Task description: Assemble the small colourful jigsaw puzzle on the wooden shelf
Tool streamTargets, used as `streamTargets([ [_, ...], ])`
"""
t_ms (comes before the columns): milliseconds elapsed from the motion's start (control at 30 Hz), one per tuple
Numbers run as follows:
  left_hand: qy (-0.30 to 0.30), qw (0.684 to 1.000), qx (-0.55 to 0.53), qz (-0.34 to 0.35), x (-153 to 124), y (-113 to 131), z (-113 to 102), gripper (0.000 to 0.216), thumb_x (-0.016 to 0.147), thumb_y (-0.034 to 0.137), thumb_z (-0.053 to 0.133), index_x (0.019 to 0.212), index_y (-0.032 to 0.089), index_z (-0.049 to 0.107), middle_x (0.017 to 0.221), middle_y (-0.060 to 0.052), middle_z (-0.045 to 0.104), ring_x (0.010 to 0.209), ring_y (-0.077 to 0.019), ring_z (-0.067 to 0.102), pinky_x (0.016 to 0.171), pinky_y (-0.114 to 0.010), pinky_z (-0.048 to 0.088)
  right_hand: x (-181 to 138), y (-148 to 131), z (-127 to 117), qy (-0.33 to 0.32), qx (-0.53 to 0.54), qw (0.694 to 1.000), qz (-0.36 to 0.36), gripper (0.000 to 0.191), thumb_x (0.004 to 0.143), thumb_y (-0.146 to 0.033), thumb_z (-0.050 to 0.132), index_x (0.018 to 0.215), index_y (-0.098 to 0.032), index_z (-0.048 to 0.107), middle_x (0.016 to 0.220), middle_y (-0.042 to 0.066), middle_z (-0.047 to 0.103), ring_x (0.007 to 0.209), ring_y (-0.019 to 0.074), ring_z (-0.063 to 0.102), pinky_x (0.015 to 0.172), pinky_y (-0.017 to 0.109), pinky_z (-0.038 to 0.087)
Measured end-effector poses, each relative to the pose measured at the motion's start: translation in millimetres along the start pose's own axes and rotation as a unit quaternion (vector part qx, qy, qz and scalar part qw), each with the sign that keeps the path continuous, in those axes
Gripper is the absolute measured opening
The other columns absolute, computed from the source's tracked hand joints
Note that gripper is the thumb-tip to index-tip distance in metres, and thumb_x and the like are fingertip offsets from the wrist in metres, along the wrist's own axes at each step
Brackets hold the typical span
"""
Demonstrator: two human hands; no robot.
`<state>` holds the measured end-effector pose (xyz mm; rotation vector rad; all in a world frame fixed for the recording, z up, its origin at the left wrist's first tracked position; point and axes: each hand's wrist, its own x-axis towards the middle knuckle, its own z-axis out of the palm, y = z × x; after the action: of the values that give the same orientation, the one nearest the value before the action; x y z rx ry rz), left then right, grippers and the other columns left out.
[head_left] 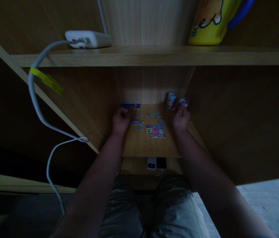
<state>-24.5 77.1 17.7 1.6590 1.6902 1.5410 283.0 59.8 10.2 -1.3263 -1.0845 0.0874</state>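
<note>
One partly joined puzzle (155,130), lying on the surface (144,147); loose pieces (136,123) behind it and to its left. Left hand (121,121), curled, beside a picture card (134,106); right hand (182,118), bent, near two cans (171,99) (I cannot tell whether either holds anything).

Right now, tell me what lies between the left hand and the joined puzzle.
Loose pieces lie between the left hand and the joined puzzle, in the head view.

I'm seeing a yellow mug (205,31) above the right hand (182,119). A white box (94,39) is resting above the left hand (121,121).
</note>
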Motion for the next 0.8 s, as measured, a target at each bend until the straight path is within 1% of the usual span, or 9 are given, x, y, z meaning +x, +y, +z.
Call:
streamTargets([
  [100,0.004,1.000,0.006,0.013,1,-2,-1,0.009,0.088,0.013,0.067,0.088,0.022,0.067,0.089,0.000,0.074,0.085,-0.0186,0.068,0.085,-0.030,0.053,0,0,1,0.001,0.004,1.000,0.009,0.083,0.113,-0.079,0.017,0.080,-0.023,0.069,0.082,0.009,0.074,0.080,0.0251,0.069,0.078,0.039,0.049],
  [233,0.005,1.000,0.002,0.028,2,-4,0,0.011,0.087,0.012,0.066,0.085,0.023,0.067,0.088,0.000,0.072,0.085,-0.0189,0.066,0.085,-0.031,0.052,0,0,1,-0.006,-0.006,1.000,0.010,0.083,0.113,-0.078,0.018,0.080,-0.023,0.070,0.081,0.010,0.073,0.079,0.0264,0.069,0.078,0.040,0.050],
  [333,0.007,1.000,-0.004,0.022,2,-3,1,0.012,0.087,0.011,0.066,0.085,0.023,0.067,0.086,0.000,0.070,0.082,-0.0188,0.064,0.084,-0.031,0.051,-1,1,0,-0.030,-0.027,0.999,-0.006,0.083,0.115,-0.076,0.016,0.081,-0.023,0.070,0.081,0.011,0.075,0.079,0.0266,0.069,0.077,0.040,0.050],
  [400,0.008,1.000,-0.003,0.019,1,-1,1,0.012,0.086,0.011,0.066,0.084,0.023,0.067,0.084,0.000,0.070,0.082,-0.0188,0.064,0.084,-0.031,0.052,-3,2,1,-0.059,-0.060,0.996,-0.033,0.083,0.116,-0.074,0.015,0.083,-0.023,0.072,0.082,0.012,0.076,0.080,0.0275,0.070,0.079,0.041,0.051],
  [467,0.011,1.000,0.000,0.021,1,1,0,0.012,0.086,0.011,0.067,0.083,0.022,0.066,0.084,0.000,0.070,0.083,-0.0187,0.064,0.086,-0.031,0.052,-5,2,3,-0.106,-0.108,0.984,-0.091,0.083,0.117,-0.071,0.016,0.089,-0.021,0.076,0.089,0.015,0.078,0.087,0.0296,0.071,0.087,0.043,0.053],
  [533,0.006,1.000,0.000,0.025,0,1,-1,0.010,0.087,0.013,0.066,0.084,0.022,0.066,0.085,0.000,0.070,0.083,-0.0186,0.064,0.085,-0.030,0.052,-8,1,7,-0.169,-0.147,0.961,-0.162,0.081,0.118,-0.066,0.017,0.097,-0.019,0.080,0.101,0.018,0.081,0.098,0.0321,0.072,0.099,0.048,0.052],
  [600,-0.001,1.000,0.001,0.029,-1,-1,0,0.009,0.088,0.014,0.066,0.085,0.023,0.066,0.086,0.000,0.070,0.083,-0.0186,0.065,0.085,-0.030,0.052,-13,-1,12,-0.237,-0.163,0.934,-0.212,0.079,0.119,-0.062,0.018,0.106,-0.018,0.082,0.112,0.020,0.082,0.111,0.0340,0.072,0.110,0.051,0.049],
  [700,-0.008,0.999,0.007,0.034,-2,-4,0,0.008,0.090,0.016,0.063,0.087,0.023,0.065,0.089,-0.001,0.071,0.085,-0.0188,0.066,0.087,-0.031,0.053,-21,-1,21,-0.323,-0.162,0.903,-0.231,0.073,0.119,-0.061,0.023,0.127,-0.019,0.083,0.135,0.017,0.080,0.135,0.0358,0.066,0.122,0.055,0.043],
  [800,-0.021,0.999,0.021,0.030,-4,-4,1,0.006,0.091,0.018,0.063,0.090,0.023,0.065,0.093,-0.002,0.074,0.089,-0.0195,0.068,0.091,-0.031,0.054,-28,3,28,-0.394,-0.156,0.875,-0.235,0.069,0.119,-0.063,0.027,0.145,-0.025,0.078,0.159,0.011,0.071,0.158,0.0355,0.052,0.132,0.058,0.033],
])
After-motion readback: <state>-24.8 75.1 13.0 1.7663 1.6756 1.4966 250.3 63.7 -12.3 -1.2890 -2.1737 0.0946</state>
